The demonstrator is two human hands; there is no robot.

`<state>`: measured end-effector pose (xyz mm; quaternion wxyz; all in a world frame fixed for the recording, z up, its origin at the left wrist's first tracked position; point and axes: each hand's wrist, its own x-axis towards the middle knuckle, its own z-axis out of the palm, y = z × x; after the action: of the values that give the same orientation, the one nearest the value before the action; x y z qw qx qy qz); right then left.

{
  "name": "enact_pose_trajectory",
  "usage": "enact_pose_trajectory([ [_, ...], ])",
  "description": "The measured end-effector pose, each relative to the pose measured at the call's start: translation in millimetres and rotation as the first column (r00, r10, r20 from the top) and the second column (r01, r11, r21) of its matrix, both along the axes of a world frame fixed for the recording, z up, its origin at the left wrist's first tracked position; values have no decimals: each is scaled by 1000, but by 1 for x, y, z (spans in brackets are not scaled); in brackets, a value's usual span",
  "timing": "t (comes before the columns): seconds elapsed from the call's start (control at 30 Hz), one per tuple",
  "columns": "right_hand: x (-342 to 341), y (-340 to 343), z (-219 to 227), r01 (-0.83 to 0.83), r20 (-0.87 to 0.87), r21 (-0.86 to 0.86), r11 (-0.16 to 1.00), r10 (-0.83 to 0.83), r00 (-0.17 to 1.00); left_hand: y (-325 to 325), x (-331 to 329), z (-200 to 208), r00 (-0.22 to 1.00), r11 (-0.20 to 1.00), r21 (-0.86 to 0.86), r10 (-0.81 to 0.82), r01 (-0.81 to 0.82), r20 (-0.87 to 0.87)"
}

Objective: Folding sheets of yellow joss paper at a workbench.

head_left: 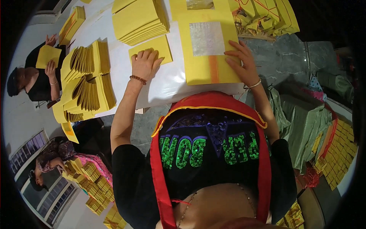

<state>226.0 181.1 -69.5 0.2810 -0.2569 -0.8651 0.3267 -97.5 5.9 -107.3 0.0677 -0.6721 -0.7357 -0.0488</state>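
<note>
My left hand (144,65), with a beaded bracelet at the wrist, lies on a folded yellow paper packet (164,49), its fingers stretched over the top. To the right, my right hand (246,63) rests with fingers apart on the right edge of a large yellow paper sheet (198,72). That sheet carries a silver foil square (207,38) and an orange strip below it. Just beyond the packet stands a thick stack of folded yellow paper (141,21). Neither hand grips anything.
Fanned yellow paper bundles (85,82) line the left edge of the white table (160,89). Beyond it, a person (42,72) holds a yellow packet; another person (53,158) bends near stacked yellow bundles (93,183). Green sacks (301,118) stand at right.
</note>
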Motion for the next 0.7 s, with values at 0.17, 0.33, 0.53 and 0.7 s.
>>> enact_pose_trajectory([
  [0.17,-1,-2,-7,3,-99,-207,978,-24,995,24,52,52,915,932,312,-279,185,292],
  [0.33,1,-1,-10,-5,-86,-329,944,-25,996,24,115,85,765,845,207,-534,493,360],
  [0.53,4,1,-19,-37,-203,-374,927,-43,978,29,112,82,680,837,258,-544,483,491],
  [0.7,7,3,-20,-101,-259,-536,838,-50,964,32,109,83,593,891,188,-419,413,688],
])
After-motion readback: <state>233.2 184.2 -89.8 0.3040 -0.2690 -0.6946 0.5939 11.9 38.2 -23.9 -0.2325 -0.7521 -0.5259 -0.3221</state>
